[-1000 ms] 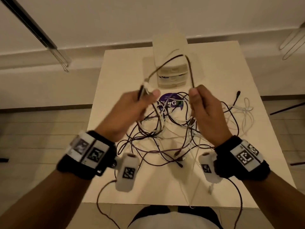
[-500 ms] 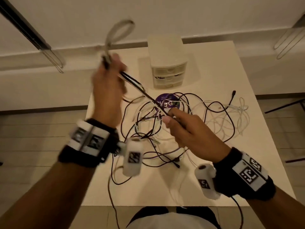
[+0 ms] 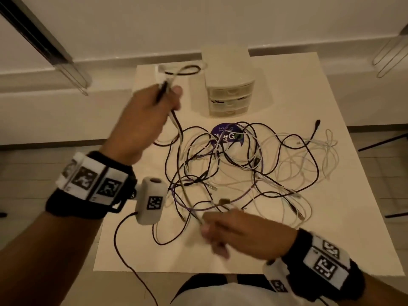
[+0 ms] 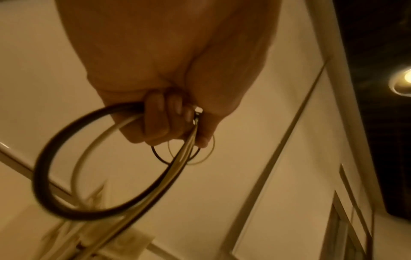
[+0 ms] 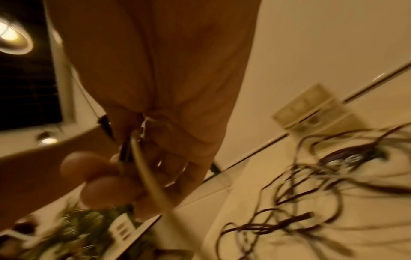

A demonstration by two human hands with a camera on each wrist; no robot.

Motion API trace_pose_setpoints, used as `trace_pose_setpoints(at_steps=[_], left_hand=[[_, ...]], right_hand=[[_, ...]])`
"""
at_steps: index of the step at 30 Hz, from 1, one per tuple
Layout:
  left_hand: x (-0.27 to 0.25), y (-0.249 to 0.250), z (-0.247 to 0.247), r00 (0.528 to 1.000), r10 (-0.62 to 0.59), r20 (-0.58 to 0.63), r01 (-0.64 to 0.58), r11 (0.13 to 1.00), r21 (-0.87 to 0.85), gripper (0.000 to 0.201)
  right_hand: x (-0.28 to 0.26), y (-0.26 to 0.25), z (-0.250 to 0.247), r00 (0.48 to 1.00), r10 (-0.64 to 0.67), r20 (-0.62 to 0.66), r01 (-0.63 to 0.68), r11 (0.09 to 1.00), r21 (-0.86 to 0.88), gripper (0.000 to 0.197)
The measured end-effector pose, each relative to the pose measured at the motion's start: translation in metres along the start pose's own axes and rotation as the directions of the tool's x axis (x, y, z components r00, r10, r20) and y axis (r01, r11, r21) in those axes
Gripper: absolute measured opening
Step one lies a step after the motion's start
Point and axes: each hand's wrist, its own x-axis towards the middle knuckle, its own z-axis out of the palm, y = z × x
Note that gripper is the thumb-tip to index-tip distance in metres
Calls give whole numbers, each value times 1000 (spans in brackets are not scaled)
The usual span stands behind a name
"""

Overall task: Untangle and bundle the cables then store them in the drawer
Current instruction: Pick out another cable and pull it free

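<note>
Head view, cable (image 3: 181, 151) (doubled) between both hands, left (image 3: 145, 120), right (image 3: 238, 235)

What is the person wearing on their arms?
Both arms are bare, no sleeves. Each wrist has a black band with white panels printed with black square codes: left wristband, right wristband. A small whitish camera pod with its own code and a thin dark cord hangs under each wrist.
</note>
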Motion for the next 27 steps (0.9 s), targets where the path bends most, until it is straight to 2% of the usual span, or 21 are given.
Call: trace_pose_setpoints(at_steps=[2,4,6,9,12,14,16,18,19,21,24,25,27], left_hand=[[-7,-2,10,991,-6,133,-12,991,133,36],[-14,-3,21,946,-18,324,-64,968,242,36],[-23,-8,29,870,-39,492,-131,943,307,35],[-34,-22,37,759,-75,646,-185,927,325,33],[-44,-41,45,611,-140,779,-258,895,364,31],[-47,-53,52,551,-147,821,-318,873,370,30],[-47,-65,56,544,-138,828,-347,861,371,32],[-47,-77,59,528,-161,834,-367,842,395,25],[-48,-82,60,511,-193,837,-380,823,422,18],[-52,-89,63,472,-257,843,-410,783,468,9],[-55,-89,68,405,-296,865,-494,725,479,13],[-55,-88,68,413,-277,868,-515,715,473,15],[-53,-89,68,462,-234,856,-498,730,468,17]], right_hand=[[16,-19,13,990,-34,133,41,998,-47,23],[28,-36,17,982,-72,173,77,997,-25,25],[34,-52,19,976,-121,183,124,992,-1,25],[34,-71,19,960,-192,203,164,976,146,19],[31,-81,20,955,-262,141,209,929,306,16],[37,-75,19,966,-252,66,220,926,308,21],[45,-64,17,972,-229,-59,236,939,251,25],[47,-51,12,939,-297,-172,330,921,206,21],[46,-45,9,939,-287,-192,325,922,211,21],[37,-29,5,975,-144,-167,188,937,293,22],[26,1,0,991,7,-133,33,954,299,24],[25,9,-2,990,21,-138,20,958,287,24],[24,21,-8,984,27,-175,22,961,275,22]])
